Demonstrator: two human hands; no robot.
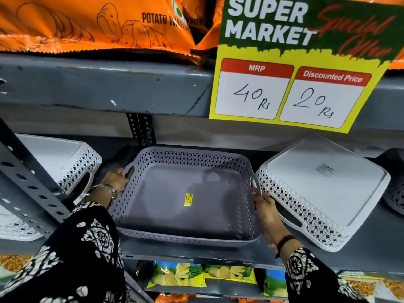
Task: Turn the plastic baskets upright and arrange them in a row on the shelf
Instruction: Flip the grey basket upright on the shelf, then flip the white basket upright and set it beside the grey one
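Grey basket (185, 193) upright at frame centre, gripped at both handles: left hand (117, 179), right hand (265, 209) (wrists bent inward).

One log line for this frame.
grey basket upright | left hand, right hand gripping its sides | white basket inverted

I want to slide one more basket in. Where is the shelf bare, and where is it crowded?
Little room. The grey basket, held by the left hand and right hand, nearly touches the upside-down white basket. Bare strips: the shelf front right of that white basket, and a narrow gap beside the left white basket.
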